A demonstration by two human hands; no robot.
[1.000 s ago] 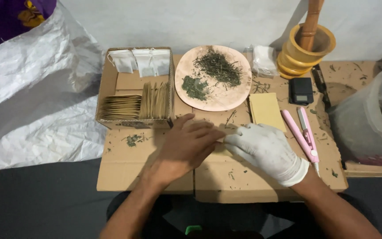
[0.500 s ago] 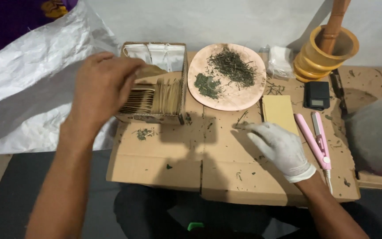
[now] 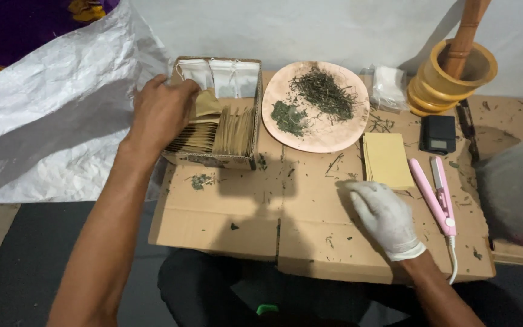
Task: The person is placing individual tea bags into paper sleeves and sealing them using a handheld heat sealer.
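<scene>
Left hand reaches into box, fingers curled onto a brown packet among stacked packets; white sachets behind. Gloved right hand flat, fingers loosely apart, on cardboard. Plate holds dried leaves.

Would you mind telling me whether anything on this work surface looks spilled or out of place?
Yes: dried green leaf bits lie scattered over the cardboard, with a small clump just in front of the box, rather than on the plate. The left hand is in the box; the gloved right hand rests flat on the cardboard.
</scene>
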